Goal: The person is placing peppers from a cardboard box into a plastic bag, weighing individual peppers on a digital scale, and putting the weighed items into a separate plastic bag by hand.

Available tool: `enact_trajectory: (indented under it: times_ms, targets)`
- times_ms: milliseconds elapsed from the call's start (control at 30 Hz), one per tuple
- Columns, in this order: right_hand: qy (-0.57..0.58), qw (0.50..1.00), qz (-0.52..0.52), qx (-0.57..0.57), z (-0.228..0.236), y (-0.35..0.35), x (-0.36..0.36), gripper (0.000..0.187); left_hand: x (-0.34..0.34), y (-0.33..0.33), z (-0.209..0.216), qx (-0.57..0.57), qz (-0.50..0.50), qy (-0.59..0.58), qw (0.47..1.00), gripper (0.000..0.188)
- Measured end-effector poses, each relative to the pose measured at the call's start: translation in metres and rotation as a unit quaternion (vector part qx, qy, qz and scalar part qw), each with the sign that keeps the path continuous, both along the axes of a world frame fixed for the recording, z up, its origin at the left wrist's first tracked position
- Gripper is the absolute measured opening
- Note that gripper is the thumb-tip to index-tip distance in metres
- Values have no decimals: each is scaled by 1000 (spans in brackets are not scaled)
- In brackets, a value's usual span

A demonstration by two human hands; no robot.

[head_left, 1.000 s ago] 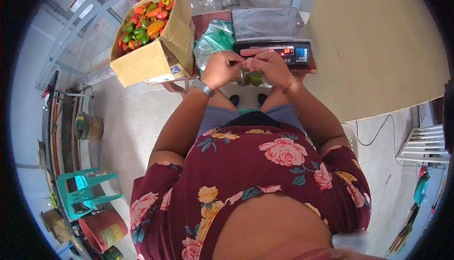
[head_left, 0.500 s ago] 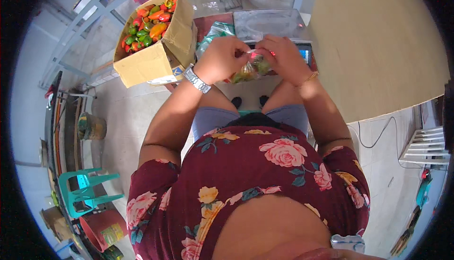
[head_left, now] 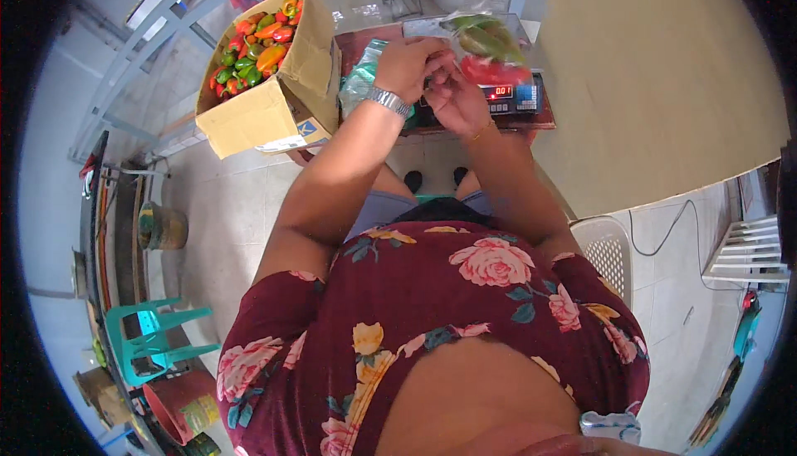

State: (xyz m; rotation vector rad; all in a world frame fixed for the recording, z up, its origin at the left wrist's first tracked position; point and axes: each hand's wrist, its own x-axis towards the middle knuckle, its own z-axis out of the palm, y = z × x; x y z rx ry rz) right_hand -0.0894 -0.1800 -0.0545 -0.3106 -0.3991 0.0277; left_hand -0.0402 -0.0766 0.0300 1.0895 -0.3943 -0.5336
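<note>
Beyond the pale tiled floor (head_left: 241, 199), a reddish-brown surface (head_left: 353, 42) in front of me carries a scale (head_left: 519, 101) with a lit red display and some crumpled green plastic (head_left: 365, 76), with an open cardboard box (head_left: 320, 53) of red, green and orange peppers (head_left: 257, 51) just to the left. My left fingers (head_left: 427, 46) and right fingers (head_left: 442, 87) are bent close together at the near-left side of a clear plastic bag (head_left: 491, 45) of green and red vegetables, blurred above the scale, and I cannot tell which of them grip it.
</note>
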Motion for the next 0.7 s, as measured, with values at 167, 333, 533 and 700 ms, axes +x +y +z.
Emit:
enact_trajectory:
  times_ms: [167, 333, 533, 700]
  targets:
    - [179, 974, -73, -120, -21, 8, 16, 20, 8, 4, -34, 270, 171, -199, 926, 8]
    - [89, 585, -416, -691, -35, 20, 19, 20, 23, -3, -60, 85, 286, 100, 949, 16]
    - [-20, 313, -458, -832, -25, 19, 19, 18, 28, -2, -63, 109, 367, 111, 917, 15]
    - [-43, 276, -419, -864, 0, 11, 16, 18, 46, 8, -73, 300, 314, -84, 897, 13]
